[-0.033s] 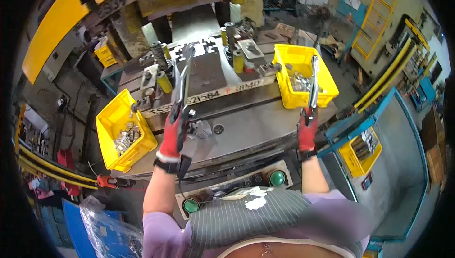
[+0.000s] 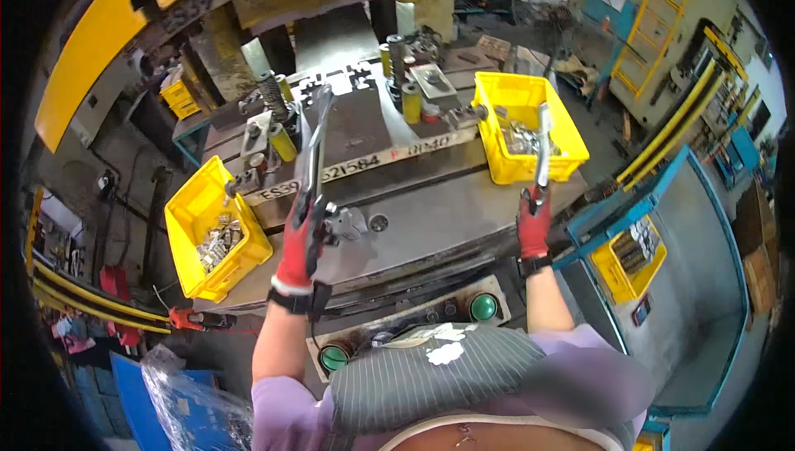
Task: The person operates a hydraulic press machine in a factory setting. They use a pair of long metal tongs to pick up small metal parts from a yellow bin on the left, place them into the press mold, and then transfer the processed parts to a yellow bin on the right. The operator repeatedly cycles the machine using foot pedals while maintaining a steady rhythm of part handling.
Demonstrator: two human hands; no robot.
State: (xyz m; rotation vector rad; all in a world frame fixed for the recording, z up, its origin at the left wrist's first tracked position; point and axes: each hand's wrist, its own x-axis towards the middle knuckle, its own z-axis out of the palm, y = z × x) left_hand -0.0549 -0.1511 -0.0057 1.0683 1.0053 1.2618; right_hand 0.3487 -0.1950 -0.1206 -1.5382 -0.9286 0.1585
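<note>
My left hand (image 2: 305, 236), in a red and black glove, is closed around a pair of long metal tongs (image 2: 313, 153). The tongs point away from me over the front of the die (image 2: 358, 124), their tips short of the bright strip with cut-out shapes (image 2: 335, 78). My right hand (image 2: 534, 223), gloved alike, grips another pair of metal tongs (image 2: 543, 149). These stand in front of the right yellow bin (image 2: 570, 140), which holds small metal parts (image 2: 520, 138). I cannot tell whether either pair of tongs pinches anything.
At the left stands another yellow bin (image 2: 186, 244) with small metal parts. Spring posts and yellow cylinders (image 2: 282, 143) rise from the die. A panel with green buttons (image 2: 483, 307) lies between my arms. Lower right, a third yellow bin (image 2: 633, 281) sits by a blue-framed table (image 2: 700, 352).
Both hands and their tongs have come slightly nearer to me. The whole view has shifted a little. Each hand keeps its hold on its tongs.
</note>
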